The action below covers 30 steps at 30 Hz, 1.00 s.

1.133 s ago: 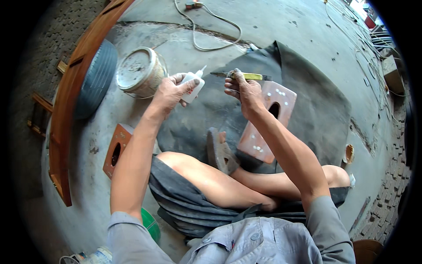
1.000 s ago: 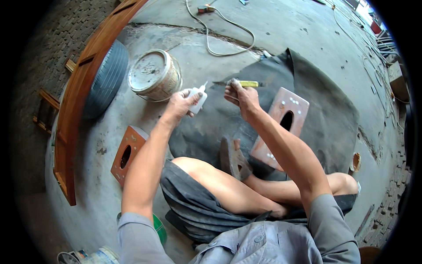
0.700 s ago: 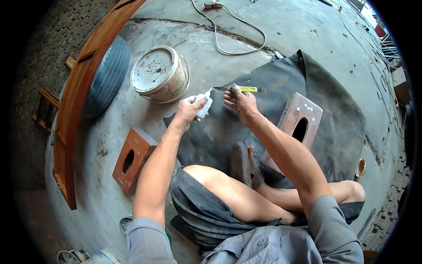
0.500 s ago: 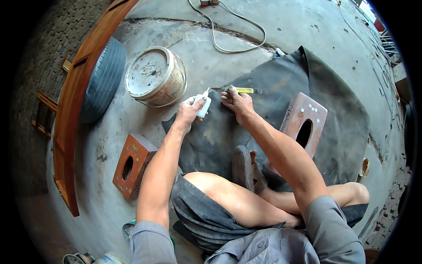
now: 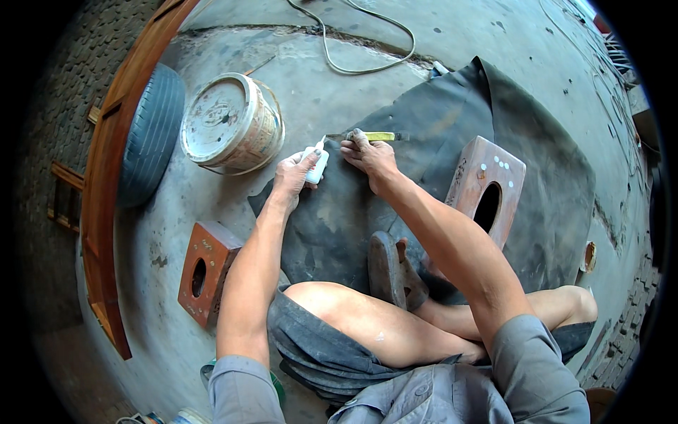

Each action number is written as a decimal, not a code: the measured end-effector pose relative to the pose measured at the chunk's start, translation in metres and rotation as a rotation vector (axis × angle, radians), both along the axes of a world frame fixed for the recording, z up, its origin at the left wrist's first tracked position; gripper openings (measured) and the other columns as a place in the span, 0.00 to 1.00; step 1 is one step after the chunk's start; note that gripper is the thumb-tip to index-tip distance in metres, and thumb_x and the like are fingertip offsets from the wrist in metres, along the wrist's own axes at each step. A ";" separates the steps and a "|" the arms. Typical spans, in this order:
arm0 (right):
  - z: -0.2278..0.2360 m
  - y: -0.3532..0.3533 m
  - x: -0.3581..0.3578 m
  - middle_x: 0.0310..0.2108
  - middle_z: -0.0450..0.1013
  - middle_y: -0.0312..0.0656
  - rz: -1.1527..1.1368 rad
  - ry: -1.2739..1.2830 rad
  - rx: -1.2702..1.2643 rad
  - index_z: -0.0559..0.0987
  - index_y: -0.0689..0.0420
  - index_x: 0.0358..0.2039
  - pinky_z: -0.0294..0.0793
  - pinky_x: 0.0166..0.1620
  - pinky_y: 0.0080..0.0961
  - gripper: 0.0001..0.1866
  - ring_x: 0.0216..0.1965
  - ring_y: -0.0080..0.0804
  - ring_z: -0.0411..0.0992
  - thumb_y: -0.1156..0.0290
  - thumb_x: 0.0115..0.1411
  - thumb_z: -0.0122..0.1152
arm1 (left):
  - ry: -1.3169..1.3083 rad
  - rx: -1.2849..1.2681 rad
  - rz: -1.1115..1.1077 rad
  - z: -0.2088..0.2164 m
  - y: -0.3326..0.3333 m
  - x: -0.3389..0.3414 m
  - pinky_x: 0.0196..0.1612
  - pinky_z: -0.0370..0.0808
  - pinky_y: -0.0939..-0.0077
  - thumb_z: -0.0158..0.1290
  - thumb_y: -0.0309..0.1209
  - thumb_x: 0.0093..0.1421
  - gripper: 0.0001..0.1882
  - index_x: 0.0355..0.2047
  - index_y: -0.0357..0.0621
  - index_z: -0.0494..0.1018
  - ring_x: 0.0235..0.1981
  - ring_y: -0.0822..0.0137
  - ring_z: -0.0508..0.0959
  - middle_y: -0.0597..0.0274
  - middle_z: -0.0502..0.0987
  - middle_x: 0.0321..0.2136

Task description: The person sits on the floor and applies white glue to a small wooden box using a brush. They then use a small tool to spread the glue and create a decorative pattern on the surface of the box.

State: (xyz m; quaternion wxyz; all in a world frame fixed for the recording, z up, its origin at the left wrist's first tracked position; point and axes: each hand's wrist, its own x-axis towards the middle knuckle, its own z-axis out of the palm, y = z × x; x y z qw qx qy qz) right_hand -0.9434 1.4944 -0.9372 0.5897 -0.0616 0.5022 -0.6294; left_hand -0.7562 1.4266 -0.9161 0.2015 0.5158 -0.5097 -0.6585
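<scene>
My left hand (image 5: 296, 173) is closed around a small white squeeze bottle (image 5: 317, 167), its thin nozzle tilted up and to the right. In my right hand (image 5: 371, 157) is a yellow-handled knife (image 5: 382, 136), pinched between thumb and fingers. Its thin dark blade points left and meets or nearly meets the nozzle tip; exact contact is too small to tell. A wooden tissue box (image 5: 510, 175) with an oval hole and several white spots lies beyond my right forearm. To the left of my left forearm sits a redder wooden box (image 5: 205, 265), also with an oval hole.
A dark rubber sheet (image 5: 544, 205) spreads over the concrete floor under my legs. Left of my hands stands a lidded, stained bucket (image 5: 244, 134) with a wire handle. Farther left, a long wooden frame (image 5: 99, 205) leans by a tyre (image 5: 152, 134). A hose (image 5: 367, 71) loops at the far side.
The whole view has shifted slightly, with most things a little farther left. Both hands keep their holds, and the blade stays at the nozzle tip.
</scene>
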 end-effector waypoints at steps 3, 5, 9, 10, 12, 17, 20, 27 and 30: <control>-0.001 -0.001 0.000 0.39 0.81 0.45 -0.027 0.010 0.007 0.79 0.65 0.43 0.84 0.45 0.27 0.17 0.37 0.32 0.81 0.60 0.70 0.59 | -0.012 -0.012 0.003 -0.001 0.001 -0.002 0.24 0.71 0.82 0.62 0.45 0.64 0.20 0.43 0.40 0.79 0.24 0.76 0.78 0.65 0.81 0.30; -0.001 0.000 0.001 0.38 0.81 0.47 -0.042 0.016 0.012 0.80 0.67 0.42 0.84 0.44 0.27 0.18 0.36 0.32 0.81 0.61 0.71 0.59 | -0.010 -0.008 -0.001 -0.004 0.002 -0.003 0.24 0.71 0.82 0.62 0.45 0.64 0.20 0.43 0.40 0.79 0.24 0.77 0.78 0.65 0.81 0.30; -0.001 -0.001 0.004 0.38 0.81 0.47 -0.041 0.011 -0.006 0.80 0.67 0.42 0.84 0.44 0.27 0.17 0.36 0.32 0.81 0.62 0.70 0.59 | -0.006 -0.018 -0.002 0.002 0.002 0.001 0.24 0.70 0.82 0.62 0.46 0.64 0.20 0.42 0.40 0.79 0.24 0.77 0.77 0.66 0.81 0.30; -0.001 -0.001 0.005 0.38 0.81 0.47 -0.041 0.007 -0.008 0.80 0.66 0.42 0.84 0.44 0.27 0.17 0.36 0.32 0.81 0.62 0.70 0.59 | -0.014 -0.027 -0.002 0.001 0.002 0.002 0.24 0.70 0.82 0.61 0.46 0.64 0.20 0.42 0.40 0.79 0.24 0.77 0.77 0.65 0.81 0.30; -0.003 -0.002 0.007 0.38 0.81 0.46 -0.041 -0.006 -0.010 0.80 0.66 0.42 0.84 0.44 0.27 0.17 0.35 0.32 0.81 0.62 0.70 0.59 | -0.029 -0.047 -0.002 -0.001 0.002 0.003 0.24 0.71 0.83 0.61 0.47 0.64 0.21 0.42 0.40 0.79 0.24 0.77 0.77 0.65 0.81 0.30; 0.001 -0.002 0.003 0.38 0.81 0.46 -0.048 -0.007 -0.002 0.79 0.65 0.41 0.84 0.42 0.27 0.16 0.34 0.31 0.81 0.62 0.70 0.59 | -0.058 -0.255 0.152 -0.019 0.013 -0.003 0.17 0.72 0.79 0.59 0.47 0.66 0.21 0.39 0.37 0.78 0.20 0.75 0.77 0.65 0.78 0.24; 0.011 0.004 -0.005 0.37 0.81 0.45 -0.072 -0.061 -0.048 0.78 0.63 0.40 0.84 0.40 0.27 0.15 0.32 0.30 0.80 0.62 0.71 0.58 | -0.184 -0.564 0.233 -0.039 0.025 -0.017 0.16 0.73 0.75 0.55 0.49 0.67 0.21 0.38 0.39 0.76 0.18 0.73 0.76 0.64 0.76 0.23; 0.115 0.077 -0.052 0.39 0.80 0.40 0.001 -0.235 -0.239 0.76 0.58 0.45 0.84 0.45 0.30 0.15 0.35 0.28 0.79 0.60 0.69 0.61 | -0.122 -0.578 0.348 -0.051 0.030 -0.002 0.13 0.71 0.76 0.54 0.53 0.68 0.27 0.39 0.36 0.72 0.15 0.69 0.78 0.58 0.77 0.22; 0.155 0.140 -0.105 0.41 0.79 0.40 0.007 -0.102 -0.196 0.76 0.55 0.46 0.82 0.50 0.30 0.15 0.37 0.23 0.78 0.60 0.67 0.64 | -0.163 -0.640 0.330 -0.048 0.029 -0.011 0.14 0.71 0.77 0.54 0.55 0.67 0.29 0.38 0.35 0.71 0.15 0.69 0.79 0.58 0.77 0.22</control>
